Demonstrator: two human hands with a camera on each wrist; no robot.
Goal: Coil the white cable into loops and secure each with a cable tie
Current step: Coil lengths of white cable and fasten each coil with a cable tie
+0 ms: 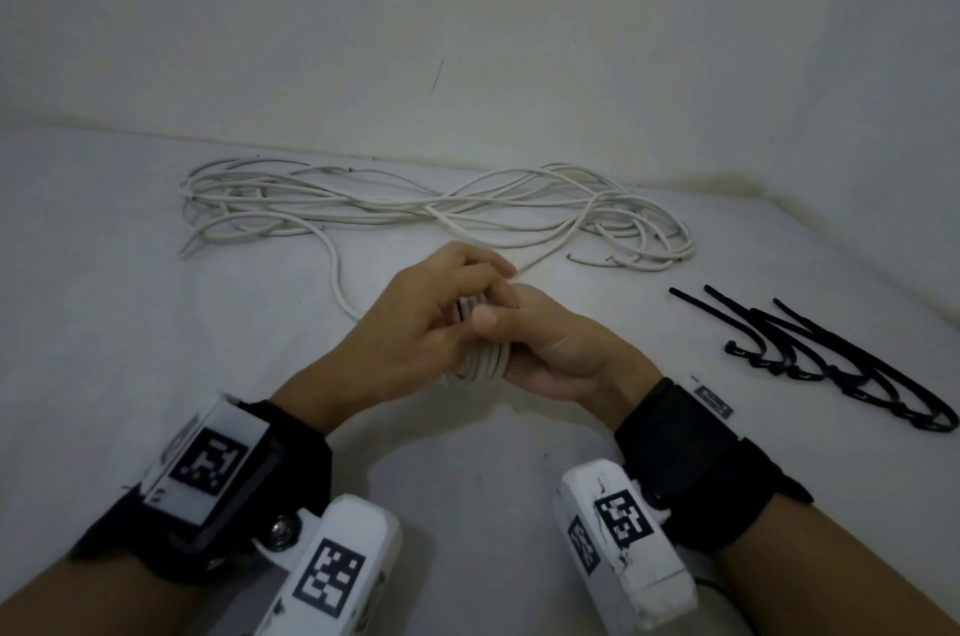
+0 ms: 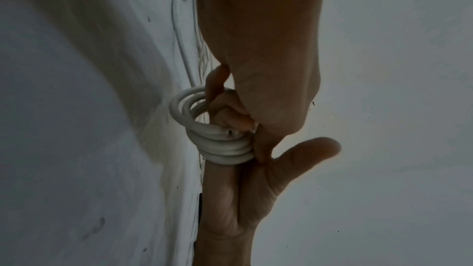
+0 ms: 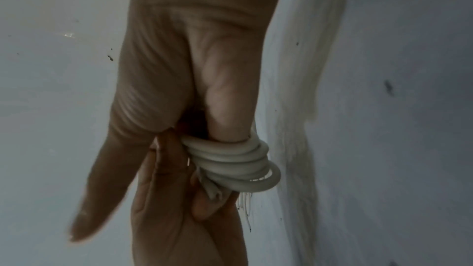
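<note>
Scene: two bare hands meet at the middle of a pale grey-white tabletop [image 1: 156,323], a plain white wall behind it; both wrists carry black straps with white marker-printed camera blocks.

Cable: a long white round-sheathed cable [image 1: 395,209] sprawls in loose tangled strands along the far edge of the tabletop; one strand runs forward from the pile toward the hands.

Coil: a small tight coil of white cable turns [image 1: 483,360] sits between the two hands, several turns stacked side by side (the right wrist view shows them wound round the fingers of the right hand).

Left hand: the left hand [image 1: 415,323] reaches over from the left, its fingers curled onto the coil [image 2: 217,143] and closing on the turns; which fingers press the cut cable end cannot be made out in the dim wrist view.

Right hand: the right hand [image 1: 550,349] lies palm-inward, its fingers [image 3: 225,108] threaded through the coil [image 3: 238,163] and carrying it, thumb stretched out free.

Ties: a loose bunch of black plastic cable ties [image 1: 831,360] lies on the tabletop to the right, well apart from the hands.
</note>
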